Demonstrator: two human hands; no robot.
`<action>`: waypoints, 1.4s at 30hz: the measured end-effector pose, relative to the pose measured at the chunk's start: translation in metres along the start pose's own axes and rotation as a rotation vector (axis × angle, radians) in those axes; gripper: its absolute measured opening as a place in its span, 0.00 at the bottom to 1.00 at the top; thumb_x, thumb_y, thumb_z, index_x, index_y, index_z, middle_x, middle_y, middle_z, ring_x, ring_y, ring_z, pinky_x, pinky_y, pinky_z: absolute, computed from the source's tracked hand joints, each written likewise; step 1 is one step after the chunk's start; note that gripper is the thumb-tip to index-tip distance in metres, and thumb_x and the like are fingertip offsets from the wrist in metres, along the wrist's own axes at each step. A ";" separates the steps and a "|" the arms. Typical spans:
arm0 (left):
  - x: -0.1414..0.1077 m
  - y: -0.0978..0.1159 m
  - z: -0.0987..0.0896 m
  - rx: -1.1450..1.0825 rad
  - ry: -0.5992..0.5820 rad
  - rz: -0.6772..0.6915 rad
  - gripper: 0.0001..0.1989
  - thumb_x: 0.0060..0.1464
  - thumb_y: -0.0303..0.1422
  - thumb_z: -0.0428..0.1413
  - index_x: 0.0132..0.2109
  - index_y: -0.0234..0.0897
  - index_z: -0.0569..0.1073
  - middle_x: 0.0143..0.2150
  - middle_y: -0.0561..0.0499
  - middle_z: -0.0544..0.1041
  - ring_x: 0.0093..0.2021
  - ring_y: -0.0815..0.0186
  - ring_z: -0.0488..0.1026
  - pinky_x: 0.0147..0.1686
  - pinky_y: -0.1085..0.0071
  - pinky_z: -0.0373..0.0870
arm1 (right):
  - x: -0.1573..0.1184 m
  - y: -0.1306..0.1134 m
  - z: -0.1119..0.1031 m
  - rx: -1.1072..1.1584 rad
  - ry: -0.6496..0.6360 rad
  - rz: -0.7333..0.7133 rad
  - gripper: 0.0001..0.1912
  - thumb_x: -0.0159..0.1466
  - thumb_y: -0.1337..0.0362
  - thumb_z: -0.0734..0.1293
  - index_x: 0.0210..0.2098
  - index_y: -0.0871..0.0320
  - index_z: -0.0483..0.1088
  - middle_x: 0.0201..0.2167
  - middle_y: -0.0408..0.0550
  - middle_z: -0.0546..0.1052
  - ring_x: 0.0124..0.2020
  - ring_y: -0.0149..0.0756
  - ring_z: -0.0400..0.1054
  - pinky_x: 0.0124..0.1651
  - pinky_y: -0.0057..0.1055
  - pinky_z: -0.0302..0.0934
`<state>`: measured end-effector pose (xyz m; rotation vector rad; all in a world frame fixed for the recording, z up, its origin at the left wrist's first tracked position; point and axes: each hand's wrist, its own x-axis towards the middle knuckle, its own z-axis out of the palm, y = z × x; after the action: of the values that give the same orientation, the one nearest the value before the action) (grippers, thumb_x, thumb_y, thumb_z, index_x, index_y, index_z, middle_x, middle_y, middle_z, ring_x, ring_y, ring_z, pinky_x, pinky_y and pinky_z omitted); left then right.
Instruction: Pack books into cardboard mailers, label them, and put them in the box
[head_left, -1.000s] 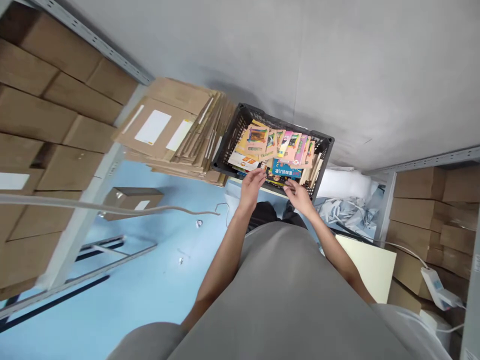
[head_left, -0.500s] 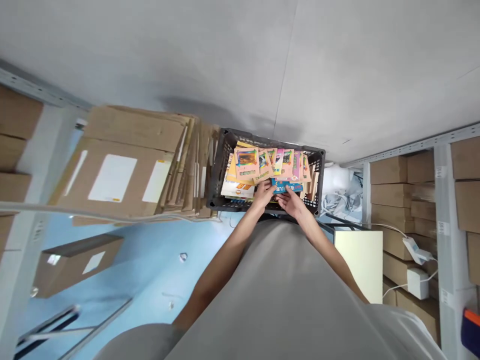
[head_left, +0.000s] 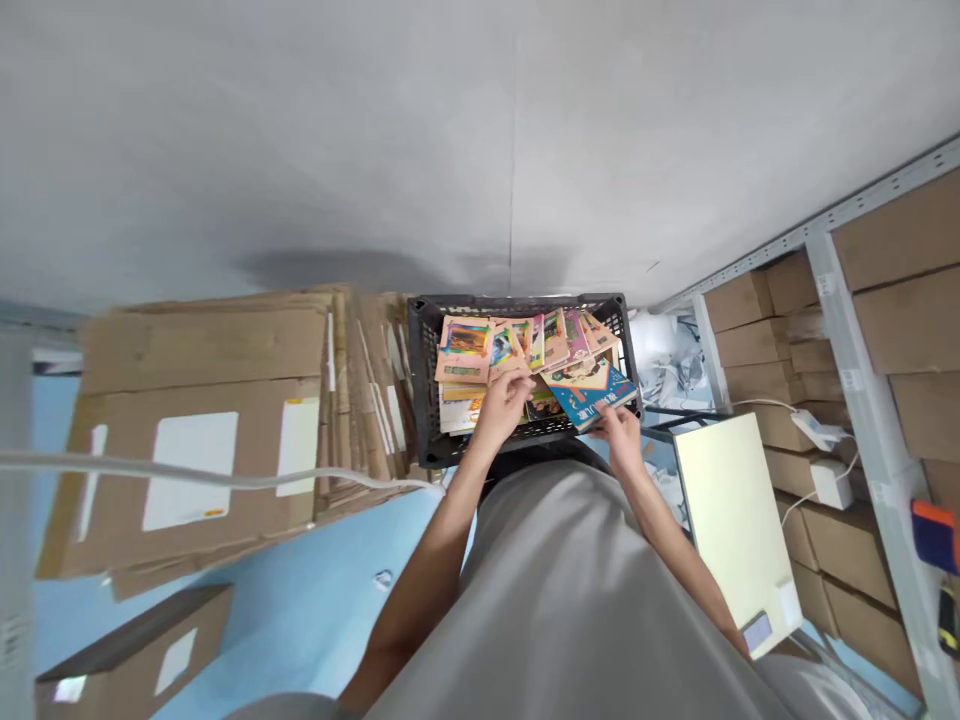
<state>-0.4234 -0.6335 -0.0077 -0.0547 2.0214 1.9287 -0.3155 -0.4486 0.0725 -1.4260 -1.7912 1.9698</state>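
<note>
A black plastic crate (head_left: 420, 400) holds an overlapping row of pink-bordered booklets (head_left: 465, 372) and other books beneath them. My right hand (head_left: 619, 432) grips the lower edge of a blue booklet (head_left: 583, 412), which is tilted over the crate's front right part. Over the front middle of the crate, my left hand (head_left: 505, 402) has its fingers curled close together near the pink booklets; whether anything is between the fingertips is too small to make out.
Flattened cardboard boxes (head_left: 240, 400) stand left of the crate, with a white cable (head_left: 262, 482) across them. To the right are a pale yellow board (head_left: 739, 520), white packing material (head_left: 664, 370) and shelves of cardboard boxes (head_left: 750, 380). A grey wall (head_left: 375, 150) rises behind.
The blue booklet has come out from under the pink booklets, turned and moved right with my right hand. My left hand has separated from it to the left. The camera view has shifted.
</note>
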 end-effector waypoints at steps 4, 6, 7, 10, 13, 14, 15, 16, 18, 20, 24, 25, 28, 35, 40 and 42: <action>-0.010 0.038 0.023 0.124 0.015 0.208 0.17 0.72 0.48 0.60 0.56 0.41 0.79 0.55 0.42 0.85 0.53 0.55 0.84 0.58 0.56 0.83 | -0.036 -0.019 -0.059 -0.151 -0.020 -0.074 0.25 0.54 0.39 0.81 0.31 0.55 0.79 0.29 0.47 0.85 0.29 0.43 0.78 0.32 0.37 0.77; -0.016 0.061 0.045 0.176 -0.139 0.348 0.16 0.74 0.44 0.58 0.59 0.42 0.79 0.57 0.42 0.85 0.58 0.55 0.84 0.63 0.56 0.81 | -0.056 -0.029 -0.089 -0.235 -0.049 -0.160 0.22 0.59 0.41 0.79 0.33 0.54 0.80 0.32 0.49 0.86 0.33 0.45 0.80 0.37 0.38 0.78; -0.019 0.072 0.057 0.203 -0.230 0.419 0.16 0.75 0.43 0.58 0.61 0.42 0.79 0.60 0.42 0.85 0.61 0.54 0.83 0.66 0.55 0.79 | -0.066 -0.034 -0.103 -0.270 -0.064 -0.201 0.21 0.61 0.42 0.79 0.33 0.54 0.81 0.33 0.49 0.87 0.35 0.46 0.80 0.39 0.38 0.77; -0.031 0.097 0.096 0.267 -0.507 0.588 0.19 0.75 0.43 0.59 0.65 0.42 0.79 0.67 0.41 0.83 0.70 0.52 0.78 0.74 0.51 0.72 | -0.093 -0.044 -0.145 -0.358 -0.081 -0.283 0.18 0.64 0.44 0.78 0.35 0.53 0.81 0.33 0.47 0.85 0.34 0.43 0.78 0.38 0.35 0.74; -0.051 0.112 0.135 0.290 -0.725 0.666 0.20 0.74 0.45 0.60 0.65 0.41 0.81 0.70 0.42 0.82 0.73 0.51 0.76 0.78 0.48 0.67 | -0.113 -0.047 -0.190 -0.411 -0.035 -0.355 0.20 0.65 0.46 0.77 0.28 0.53 0.72 0.25 0.41 0.75 0.28 0.35 0.66 0.32 0.30 0.63; -0.059 0.115 0.148 0.292 -0.788 0.668 0.20 0.73 0.45 0.60 0.64 0.41 0.82 0.69 0.42 0.82 0.73 0.50 0.76 0.79 0.48 0.66 | -0.118 -0.047 -0.206 -0.405 -0.008 -0.379 0.23 0.65 0.46 0.76 0.26 0.53 0.68 0.23 0.39 0.70 0.26 0.32 0.62 0.30 0.29 0.59; -0.068 0.116 0.162 0.294 -0.853 0.653 0.20 0.73 0.46 0.60 0.63 0.41 0.82 0.69 0.42 0.83 0.72 0.50 0.77 0.79 0.48 0.66 | -0.121 -0.045 -0.224 -0.384 0.014 -0.398 0.25 0.66 0.46 0.76 0.25 0.52 0.65 0.23 0.38 0.66 0.26 0.31 0.58 0.30 0.29 0.56; -0.077 0.116 0.176 0.298 -0.925 0.618 0.20 0.73 0.47 0.61 0.62 0.41 0.83 0.67 0.42 0.84 0.70 0.49 0.79 0.77 0.50 0.68 | -0.123 -0.041 -0.242 -0.351 0.030 -0.410 0.26 0.66 0.45 0.76 0.25 0.52 0.63 0.23 0.37 0.64 0.26 0.30 0.56 0.29 0.29 0.54; -0.097 0.111 0.206 0.312 -1.092 0.489 0.21 0.71 0.49 0.62 0.58 0.40 0.85 0.60 0.43 0.88 0.62 0.49 0.84 0.68 0.55 0.77 | -0.125 -0.030 -0.280 -0.264 0.043 -0.411 0.28 0.66 0.42 0.77 0.25 0.52 0.63 0.23 0.37 0.63 0.26 0.30 0.54 0.29 0.30 0.52; -0.118 0.099 0.239 0.315 -1.243 0.312 0.23 0.66 0.53 0.65 0.52 0.38 0.86 0.49 0.45 0.89 0.49 0.50 0.86 0.52 0.61 0.82 | -0.122 -0.013 -0.322 -0.167 0.052 -0.397 0.30 0.65 0.39 0.78 0.26 0.52 0.64 0.23 0.37 0.63 0.25 0.30 0.54 0.28 0.30 0.51; -0.164 0.065 0.313 0.196 -1.310 -0.046 0.28 0.50 0.56 0.76 0.43 0.38 0.83 0.39 0.48 0.87 0.37 0.56 0.84 0.37 0.67 0.79 | -0.114 0.038 -0.409 0.058 0.129 -0.385 0.30 0.64 0.32 0.78 0.31 0.52 0.73 0.25 0.40 0.71 0.27 0.33 0.62 0.31 0.31 0.59; -0.177 0.057 0.331 0.152 -1.271 -0.118 0.29 0.48 0.56 0.77 0.43 0.37 0.83 0.39 0.48 0.87 0.37 0.57 0.84 0.37 0.68 0.79 | -0.113 0.053 -0.428 0.145 0.162 -0.379 0.31 0.64 0.29 0.77 0.35 0.52 0.76 0.28 0.42 0.74 0.28 0.34 0.66 0.32 0.32 0.64; -0.218 0.038 0.380 0.051 -1.117 -0.273 0.34 0.43 0.58 0.79 0.46 0.37 0.83 0.41 0.46 0.88 0.39 0.57 0.85 0.41 0.66 0.82 | -0.115 0.097 -0.471 0.415 0.265 -0.343 0.37 0.62 0.24 0.74 0.48 0.50 0.80 0.41 0.49 0.84 0.38 0.41 0.78 0.42 0.37 0.76; -0.278 0.019 0.462 0.063 -1.003 -0.394 0.36 0.37 0.56 0.83 0.46 0.38 0.83 0.41 0.46 0.89 0.41 0.55 0.87 0.43 0.63 0.85 | -0.117 0.162 -0.490 0.522 0.486 -0.253 0.35 0.57 0.34 0.83 0.53 0.50 0.81 0.50 0.53 0.89 0.54 0.51 0.84 0.62 0.48 0.79; -0.287 0.004 0.497 0.095 -1.047 -0.464 0.36 0.41 0.60 0.80 0.44 0.37 0.84 0.41 0.46 0.89 0.40 0.58 0.86 0.44 0.66 0.84 | -0.115 0.173 -0.505 0.578 0.666 -0.226 0.34 0.57 0.36 0.84 0.52 0.52 0.83 0.50 0.54 0.90 0.53 0.51 0.84 0.62 0.49 0.78; -0.286 0.001 0.508 0.097 -1.080 -0.472 0.35 0.41 0.61 0.80 0.42 0.37 0.83 0.40 0.48 0.88 0.39 0.61 0.84 0.43 0.68 0.82 | -0.117 0.172 -0.512 0.573 0.707 -0.214 0.34 0.57 0.36 0.83 0.52 0.53 0.84 0.50 0.54 0.90 0.54 0.51 0.84 0.62 0.48 0.78</action>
<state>-0.0434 -0.1971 0.0630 0.4066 1.2014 1.1395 0.1816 -0.2077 0.0680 -1.3946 -0.9296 1.4264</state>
